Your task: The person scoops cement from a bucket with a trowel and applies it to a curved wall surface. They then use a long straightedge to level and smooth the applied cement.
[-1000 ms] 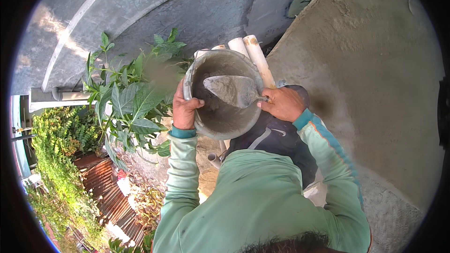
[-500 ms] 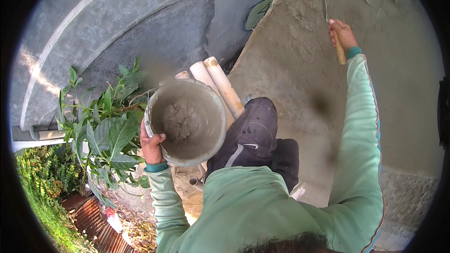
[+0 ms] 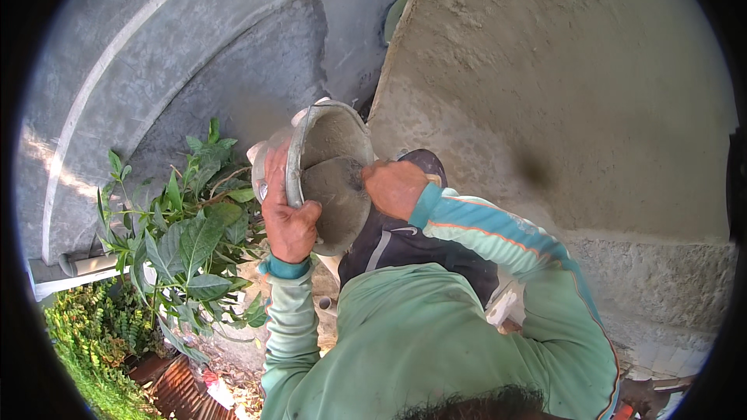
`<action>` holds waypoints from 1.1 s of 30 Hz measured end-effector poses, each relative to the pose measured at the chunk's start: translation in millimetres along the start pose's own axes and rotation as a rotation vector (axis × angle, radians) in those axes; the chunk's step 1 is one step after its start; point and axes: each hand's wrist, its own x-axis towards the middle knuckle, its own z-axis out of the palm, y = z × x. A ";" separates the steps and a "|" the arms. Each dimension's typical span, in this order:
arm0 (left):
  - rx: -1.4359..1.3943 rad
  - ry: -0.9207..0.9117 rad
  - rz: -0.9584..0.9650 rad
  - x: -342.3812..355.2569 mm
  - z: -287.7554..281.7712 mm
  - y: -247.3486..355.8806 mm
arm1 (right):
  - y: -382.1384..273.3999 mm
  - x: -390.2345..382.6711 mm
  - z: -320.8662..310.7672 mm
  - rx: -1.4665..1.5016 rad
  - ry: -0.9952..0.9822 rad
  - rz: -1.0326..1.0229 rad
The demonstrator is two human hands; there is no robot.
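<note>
My left hand [image 3: 289, 222] grips the rim of a grey mortar bucket [image 3: 331, 128], thumb over the edge and fingers along its outer side. The bucket is tilted, its mouth turned toward my right hand. Wet grey mortar [image 3: 336, 194] lies inside. My right hand [image 3: 395, 188] is closed at the bucket's mouth, around the trowel seen there earlier. The trowel's wooden handle is hidden in the fist, and its blade is hard to tell from the mortar.
A wall with fresh grey plaster [image 3: 545, 93] rises at the right, rough and bare along its lower strip [image 3: 654, 280]. A leafy plant [image 3: 194, 233] stands close to my left arm. Pale pipes [image 3: 299, 115] show behind the bucket. A smooth grey wall [image 3: 226, 70] stands at the far left.
My right hand has come down from the plastered wall to the bucket with the trowel. My left hand has tipped the bucket, which was more level, toward the right.
</note>
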 end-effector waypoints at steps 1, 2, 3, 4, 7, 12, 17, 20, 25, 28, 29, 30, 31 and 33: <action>-0.002 -0.007 0.024 1.0 2.4 1.7 | -3.8 -1.1 0.2 0.109 -0.091 -0.024; -0.005 -0.013 0.047 4.0 6.0 3.0 | 0.0 3.8 -3.4 0.200 -0.215 -0.001; -0.002 -0.020 0.064 5.4 5.4 3.7 | -4.0 2.0 -1.6 0.256 -0.219 -0.008; -0.067 -0.040 0.037 7.6 4.2 2.3 | -6.6 -1.8 0.3 0.311 -0.226 -0.017; -0.231 -0.067 -0.074 4.9 -12.1 -14.1 | 1.7 -9.6 1.8 0.515 -0.326 0.027; -0.594 0.092 -0.332 -5.2 -15.0 -26.0 | 26.5 -21.1 9.3 0.564 -0.228 0.134; -0.605 0.234 -0.351 -17.8 -20.2 -45.2 | 23.0 -12.2 -22.7 0.426 -0.171 0.174; -0.662 0.249 -0.377 -27.7 -35.0 -53.1 | 31.6 -17.7 -33.7 0.320 -0.084 0.145; -0.755 0.348 -0.405 -45.2 -45.2 -77.3 | 33.0 -23.3 -63.6 0.208 -0.135 0.071; -0.761 0.387 -0.401 -55.4 -54.6 -86.3 | 37.1 -30.6 -79.7 0.315 -0.209 -0.081; -0.750 0.402 -0.410 -59.9 -57.4 -88.9 | 43.2 -32.9 -83.6 0.365 -0.237 -0.139; -0.748 0.406 -0.429 -61.1 -57.5 -88.6 | 54.0 -34.9 -86.6 0.382 -0.287 -0.210; -0.748 0.415 -0.431 -63.7 -60.8 -90.6 | 60.3 -32.0 -94.1 0.482 -0.444 -0.140; -0.734 0.438 -0.434 -68.9 -69.3 -92.6 | 78.1 -17.7 -115.2 0.678 -0.760 0.000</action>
